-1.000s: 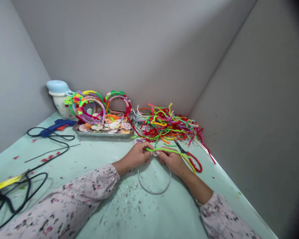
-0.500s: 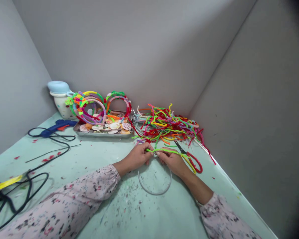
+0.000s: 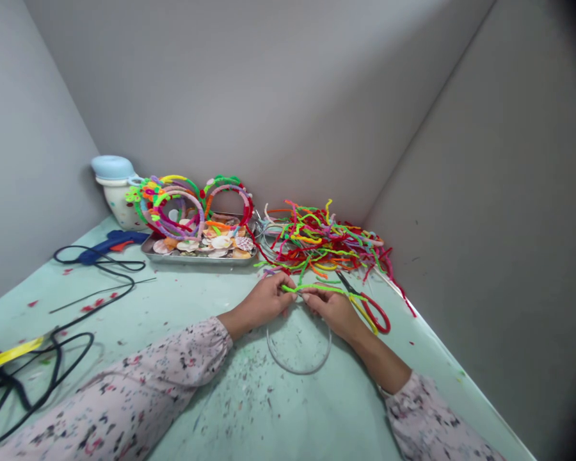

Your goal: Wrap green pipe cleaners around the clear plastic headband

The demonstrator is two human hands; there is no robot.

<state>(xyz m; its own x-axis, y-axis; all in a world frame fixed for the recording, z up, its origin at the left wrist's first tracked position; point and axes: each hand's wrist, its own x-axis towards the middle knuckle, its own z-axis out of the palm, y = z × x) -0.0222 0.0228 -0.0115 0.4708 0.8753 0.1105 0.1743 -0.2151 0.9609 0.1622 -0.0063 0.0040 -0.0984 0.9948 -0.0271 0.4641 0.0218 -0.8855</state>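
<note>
My left hand point(image 3: 267, 298) and my right hand point(image 3: 330, 308) meet over a pale green table point(image 3: 211, 384). Both pinch a lime-green pipe cleaner point(image 3: 319, 289) where it lies against the top of a thin white headband hoop point(image 3: 297, 370), which rests on the table below my hands. The pipe cleaner runs off to the right past my right fingers. Red-handled scissors point(image 3: 372, 310) lie just right of my right hand.
A heap of coloured pipe cleaners point(image 3: 324, 240) sits behind my hands. A metal tray point(image 3: 196, 257) of shells holds finished wrapped headbands point(image 3: 182, 205). A white jar with a blue lid point(image 3: 114, 189), a blue glue gun point(image 3: 108, 244) and black cables point(image 3: 43, 371) lie left. Grey walls enclose the table.
Almost nothing differs. My fingers have shifted very slightly on the green pipe cleaner at the hoop's top.
</note>
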